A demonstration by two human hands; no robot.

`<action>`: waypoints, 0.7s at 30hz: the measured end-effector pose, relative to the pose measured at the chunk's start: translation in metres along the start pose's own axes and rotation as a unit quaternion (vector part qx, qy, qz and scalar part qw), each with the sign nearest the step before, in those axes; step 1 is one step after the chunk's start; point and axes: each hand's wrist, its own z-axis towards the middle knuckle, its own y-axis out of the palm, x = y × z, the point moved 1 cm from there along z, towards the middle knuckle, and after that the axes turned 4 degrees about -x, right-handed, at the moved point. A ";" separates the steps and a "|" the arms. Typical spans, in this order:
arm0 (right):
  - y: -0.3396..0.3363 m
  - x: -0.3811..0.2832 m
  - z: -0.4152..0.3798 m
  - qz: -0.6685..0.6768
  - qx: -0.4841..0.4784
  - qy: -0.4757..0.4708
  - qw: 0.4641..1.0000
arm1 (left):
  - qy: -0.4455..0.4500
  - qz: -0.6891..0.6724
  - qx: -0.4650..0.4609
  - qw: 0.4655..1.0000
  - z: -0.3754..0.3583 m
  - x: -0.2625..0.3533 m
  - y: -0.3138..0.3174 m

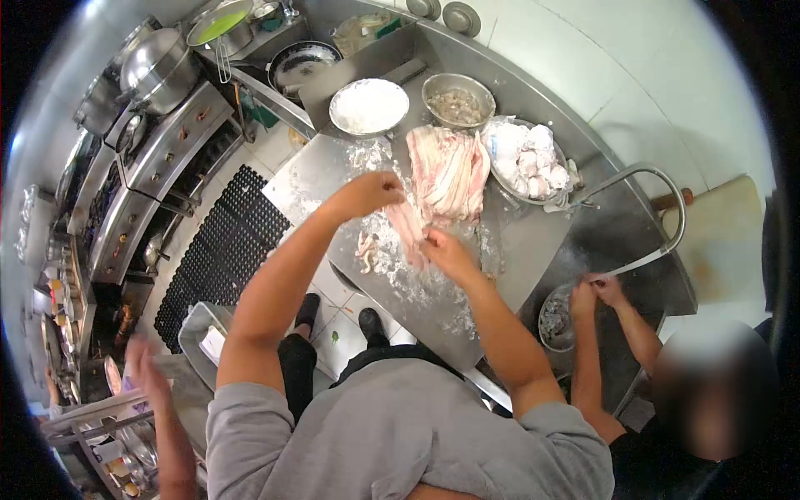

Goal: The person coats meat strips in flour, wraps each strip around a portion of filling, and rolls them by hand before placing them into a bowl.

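Note:
A strip of raw bacon point(406, 225) stretches over the flour-dusted metal counter point(333, 171) between my two hands. My left hand point(382, 190) pinches its upper end. Lower down, my right hand point(447, 253) has thumb and fingers closed on the strip's other side. Just beyond them lies a broad layer of bacon strips point(448, 171). A few small pale pieces point(367, 250) rest in the scattered flour left of my right hand. Behind sit a bowl of white flour point(368, 107), a metal bowl of greyish pieces point(457, 102) and a bowl of white-coated lumps point(530, 160).
At the right, another person's hands point(593, 290) work above a metal bowl point(556, 319) in the sink, beneath a curved tap point(679, 212). Someone else's blurred arm point(162, 417) reaches in at lower left. A stove point(158, 158) and black floor mat point(221, 250) are further left.

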 end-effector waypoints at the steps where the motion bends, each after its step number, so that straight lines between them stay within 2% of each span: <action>1: 0.000 -0.001 0.001 -0.065 0.016 -0.009 0.998 | 0.019 0.013 0.030 0.999 -0.007 0.004 0.006; 2: -0.006 -0.006 0.007 -0.124 0.039 -0.059 0.990 | 0.040 0.095 0.051 0.993 -0.016 0.008 0.011; 4: -0.021 -0.028 0.019 -0.235 0.087 -0.158 0.955 | 0.037 0.062 0.103 0.992 -0.033 0.012 0.024; 5: -0.029 -0.042 0.037 -0.231 0.116 -0.110 0.960 | 0.036 0.044 0.118 0.991 -0.039 0.013 0.029; 7: -0.048 -0.073 0.079 -0.210 0.144 -0.201 0.946 | 0.033 0.015 0.166 0.985 -0.050 0.015 0.038; 9: -0.059 -0.105 0.137 -0.347 0.149 -0.263 0.888 | 0.035 0.014 0.224 0.974 -0.061 0.014 0.046; 13: -0.049 -0.138 0.230 -0.533 0.037 -0.121 0.837 | -0.005 -0.025 0.284 0.959 -0.083 0.017 0.052; 17: -0.026 -0.142 0.264 -0.657 -0.020 -0.019 0.753 | -0.007 -0.031 0.303 0.952 -0.100 0.002 0.058; 21: -0.022 -0.104 0.299 -0.612 0.002 -0.044 0.789 | 0.001 -0.037 0.329 0.944 -0.108 -0.006 0.060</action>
